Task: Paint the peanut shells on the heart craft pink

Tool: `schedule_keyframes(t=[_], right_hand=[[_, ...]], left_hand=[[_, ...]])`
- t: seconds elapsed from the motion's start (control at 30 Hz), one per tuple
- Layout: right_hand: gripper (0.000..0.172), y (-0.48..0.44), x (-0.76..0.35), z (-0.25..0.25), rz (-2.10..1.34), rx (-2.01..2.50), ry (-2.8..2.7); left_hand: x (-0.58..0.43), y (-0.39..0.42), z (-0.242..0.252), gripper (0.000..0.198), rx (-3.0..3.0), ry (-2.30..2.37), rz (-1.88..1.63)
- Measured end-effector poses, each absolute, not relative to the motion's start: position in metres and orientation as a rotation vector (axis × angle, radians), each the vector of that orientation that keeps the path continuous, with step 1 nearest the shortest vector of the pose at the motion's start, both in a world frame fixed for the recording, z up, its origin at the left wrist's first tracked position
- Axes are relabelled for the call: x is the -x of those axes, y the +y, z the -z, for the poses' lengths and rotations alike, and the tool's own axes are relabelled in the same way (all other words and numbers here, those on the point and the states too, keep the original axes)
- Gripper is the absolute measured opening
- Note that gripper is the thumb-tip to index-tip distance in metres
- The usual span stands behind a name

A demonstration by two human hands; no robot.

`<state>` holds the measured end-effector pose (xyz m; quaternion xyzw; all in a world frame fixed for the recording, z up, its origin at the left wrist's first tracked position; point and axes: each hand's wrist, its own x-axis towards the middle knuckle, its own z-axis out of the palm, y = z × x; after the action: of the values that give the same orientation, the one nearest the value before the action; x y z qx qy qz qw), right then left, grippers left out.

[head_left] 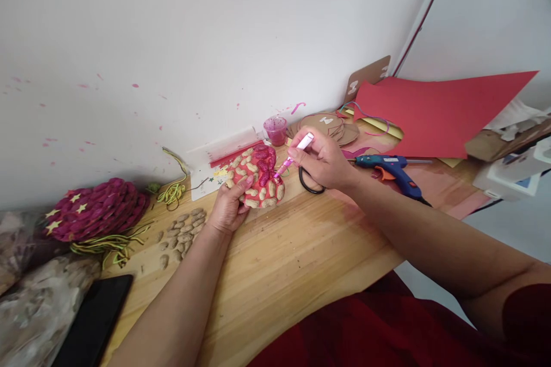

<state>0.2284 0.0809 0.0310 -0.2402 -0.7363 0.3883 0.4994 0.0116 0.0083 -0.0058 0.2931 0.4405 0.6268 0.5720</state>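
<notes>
Cupping the red peanut-studded piece (258, 182) with the left hand (230, 209) at frame centre, pinching a white brush (303, 143) in the right hand (325, 160), pink tip on the shells. Painted pink up top; bare along the lower rim. Loose peanuts (183, 232) lower left.

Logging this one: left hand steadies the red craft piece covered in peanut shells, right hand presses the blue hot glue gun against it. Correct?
No. In the head view the right hand holds a slim pink-and-white pen-like tool to the red peanut-shell-covered craft piece; the blue hot glue gun lies on the wooden table beside that hand. The left hand does steady the piece.
</notes>
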Motion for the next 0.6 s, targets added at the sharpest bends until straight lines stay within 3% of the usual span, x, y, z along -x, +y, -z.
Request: schedule_keyframes(t=[0.6], right_hand=[[0.028, 0.084, -0.22, -0.017, -0.898, 0.54, -1.723]], left_hand=[[-0.02, 0.006, 0.002, 0.052, -0.673, 1.053, -1.548]])
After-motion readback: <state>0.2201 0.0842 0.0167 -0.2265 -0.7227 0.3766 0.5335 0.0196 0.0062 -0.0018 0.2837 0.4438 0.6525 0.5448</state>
